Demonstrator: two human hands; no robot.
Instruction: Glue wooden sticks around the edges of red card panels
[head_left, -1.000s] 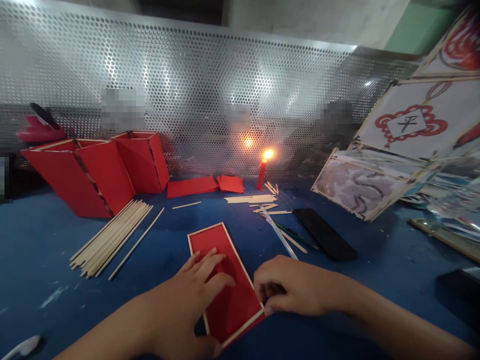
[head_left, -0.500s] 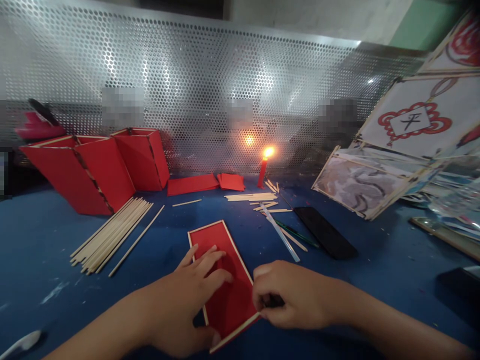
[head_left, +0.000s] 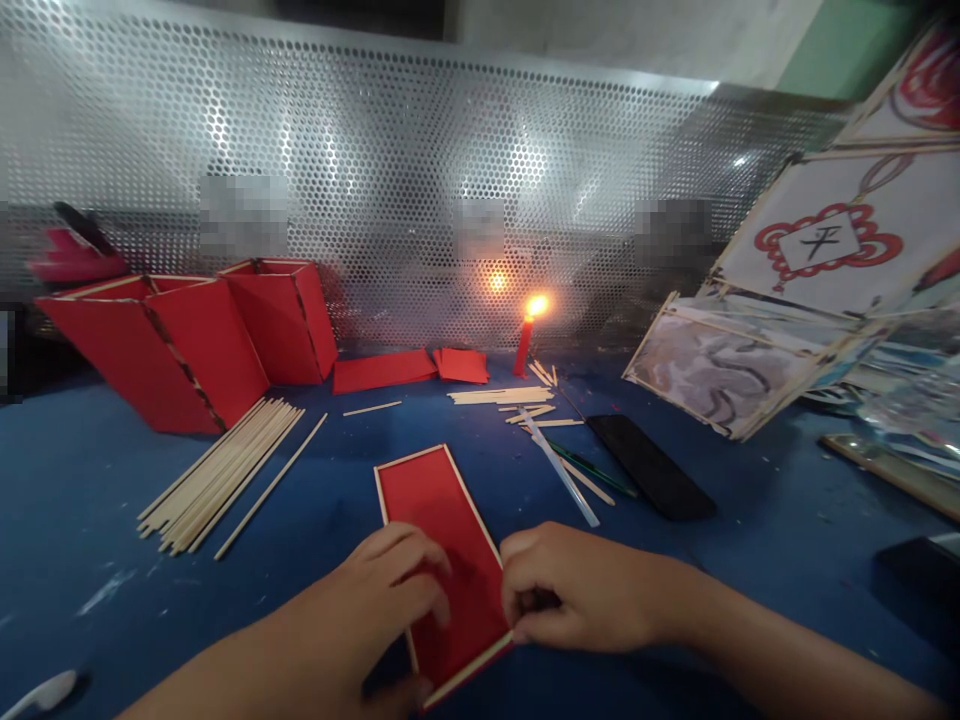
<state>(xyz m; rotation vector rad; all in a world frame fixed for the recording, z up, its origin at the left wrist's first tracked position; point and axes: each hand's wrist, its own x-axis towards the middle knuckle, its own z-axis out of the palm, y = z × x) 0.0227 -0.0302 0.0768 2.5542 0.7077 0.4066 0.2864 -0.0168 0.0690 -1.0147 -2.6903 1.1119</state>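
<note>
A red panel, rectangular and framed with thin wooden sticks along its edges, lies on the blue table in front of me. Over its lower left part is my left hand, fingers apart and bent, the thumb near the bottom edge strip. Fingers closed in a pinch, my right hand grips the panel's lower right edge by the corner. What exactly sits between those fingertips is hidden.
A lit red candle stands behind the panel. Around lie a bundle of sticks, short sticks, red sheets, a glue stick and a black phone. Red boxes stand left, a painted lantern right.
My left hand has drawn back toward me, its fingers curling and uncovering more of the panel. The right hand keeps nearly the same place at the corner.
</note>
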